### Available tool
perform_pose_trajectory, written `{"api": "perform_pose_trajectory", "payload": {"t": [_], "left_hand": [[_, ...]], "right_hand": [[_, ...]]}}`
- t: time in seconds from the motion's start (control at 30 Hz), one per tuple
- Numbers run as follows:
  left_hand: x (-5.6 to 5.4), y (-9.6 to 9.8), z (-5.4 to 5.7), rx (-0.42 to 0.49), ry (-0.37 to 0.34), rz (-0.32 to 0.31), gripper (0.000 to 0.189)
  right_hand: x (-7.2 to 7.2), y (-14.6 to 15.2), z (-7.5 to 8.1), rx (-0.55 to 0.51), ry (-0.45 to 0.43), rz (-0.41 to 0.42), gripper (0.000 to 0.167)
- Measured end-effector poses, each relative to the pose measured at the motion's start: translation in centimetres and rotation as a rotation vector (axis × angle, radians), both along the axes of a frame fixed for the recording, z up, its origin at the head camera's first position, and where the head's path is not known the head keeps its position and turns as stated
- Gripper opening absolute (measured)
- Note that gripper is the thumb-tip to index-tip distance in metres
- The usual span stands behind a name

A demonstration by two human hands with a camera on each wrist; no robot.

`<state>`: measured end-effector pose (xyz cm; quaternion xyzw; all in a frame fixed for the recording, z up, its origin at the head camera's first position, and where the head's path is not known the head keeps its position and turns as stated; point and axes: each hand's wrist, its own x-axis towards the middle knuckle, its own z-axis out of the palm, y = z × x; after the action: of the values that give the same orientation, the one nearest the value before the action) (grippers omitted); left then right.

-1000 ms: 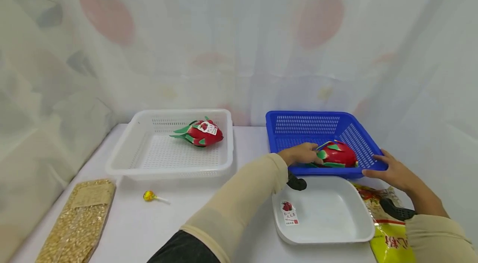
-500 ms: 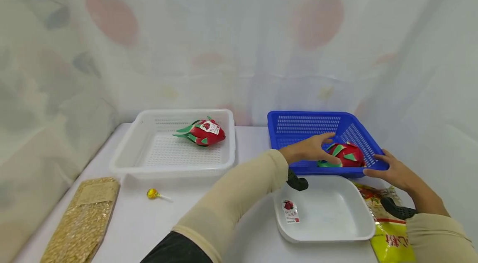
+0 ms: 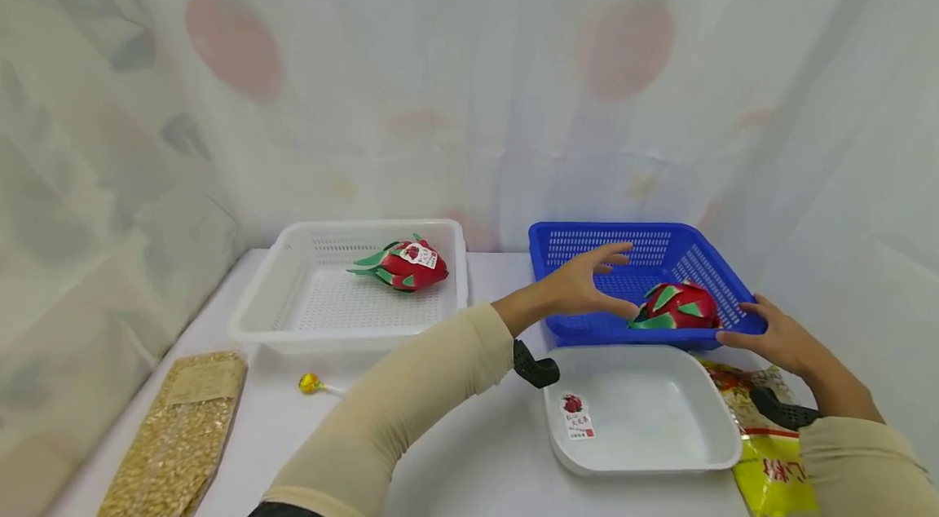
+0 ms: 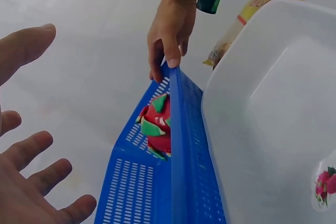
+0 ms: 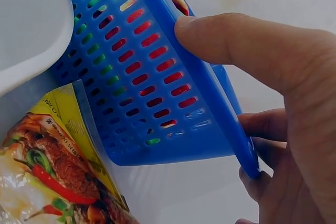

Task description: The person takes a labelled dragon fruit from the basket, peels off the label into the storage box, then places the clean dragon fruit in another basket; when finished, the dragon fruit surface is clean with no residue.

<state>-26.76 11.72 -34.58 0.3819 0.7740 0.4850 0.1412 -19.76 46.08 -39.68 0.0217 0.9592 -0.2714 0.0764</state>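
A red dragon fruit (image 3: 678,307) with green scales lies in the front right part of the blue basket (image 3: 601,225). My left hand (image 3: 583,282) hovers over the basket's left part with fingers spread, holding nothing; its thumb is close by the fruit's green tip. In the left wrist view the left fingers (image 4: 39,179) show apart from the basket. My right hand (image 3: 785,346) grips the basket's right front corner. Its thumb (image 5: 226,38) lies on the rim and the other fingers reach around the outside, as the right wrist view shows.
Left of the blue basket stands a white basket (image 3: 253,289) with another dragon fruit (image 3: 411,266). A white tray (image 3: 653,419) with a sticker sits in front. A yellow food packet (image 3: 773,468), a lollipop (image 3: 310,383) and a bag of yellow grains (image 3: 176,435) lie around.
My left hand has let go of the dragon fruit in the blue basket and drawn back leftward, fingers spread. That fruit now lies further right. The right hand has stayed on the basket's corner.
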Motion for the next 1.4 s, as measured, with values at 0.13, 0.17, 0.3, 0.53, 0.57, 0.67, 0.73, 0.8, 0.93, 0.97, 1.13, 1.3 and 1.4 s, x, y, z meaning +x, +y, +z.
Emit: {"api": "perform_pose_trajectory", "payload": {"t": [0.13,0.17,0.3,0.53,0.57,0.67,0.73,0.8,0.93,0.97,1.13,1.3,1.4], "left_hand": [[0.4,-1.8,0.1,0.030,0.011,0.019,0.090],[0.6,-2.3,0.2,0.043,0.012,0.021,0.090],[1.1,-4.1,1.0,0.091,0.039,0.042,0.090],[1.8,-7.4,1.9,0.128,0.089,0.088,0.088],[1.9,-7.9,2.0,0.131,0.097,0.097,0.087],[2.2,-9.5,2.2,0.138,0.119,0.130,0.087],[2.4,-10.7,2.4,0.146,0.131,0.154,0.087],[2.6,-12.0,2.7,0.157,0.137,0.177,0.086],[3.0,-14.7,3.3,0.166,0.157,0.227,0.085],[3.0,-15.4,3.3,0.162,0.160,0.240,0.085],[3.1,-18.9,2.9,0.163,0.147,0.312,0.085],[3.3,-21.8,2.5,0.172,0.139,0.367,0.085],[3.5,-23.2,2.8,0.161,0.151,0.396,0.084]], "right_hand": [[0.2,-0.1,-0.1,0.016,-0.007,-0.006,0.104],[0.3,-0.2,-0.1,0.019,-0.005,-0.007,0.104],[0.3,-0.2,-0.1,0.029,0.002,-0.019,0.104],[0.3,-0.1,-0.3,0.021,0.008,-0.047,0.103],[0.4,-0.1,-0.3,0.019,0.011,-0.048,0.103],[0.5,-0.2,-0.4,0.018,0.024,-0.045,0.104],[0.5,-0.4,-0.4,0.016,0.029,-0.040,0.105],[0.5,-0.5,-0.3,0.012,0.031,-0.038,0.105],[0.6,-0.7,-0.2,0.002,0.024,-0.044,0.106],[0.6,-0.7,-0.2,0.000,0.024,-0.048,0.106],[0.7,-0.6,-0.3,-0.009,0.022,-0.054,0.107],[0.6,-0.5,-0.1,-0.001,0.016,-0.045,0.106],[0.5,-0.4,-0.1,0.002,0.008,-0.037,0.105]]}}
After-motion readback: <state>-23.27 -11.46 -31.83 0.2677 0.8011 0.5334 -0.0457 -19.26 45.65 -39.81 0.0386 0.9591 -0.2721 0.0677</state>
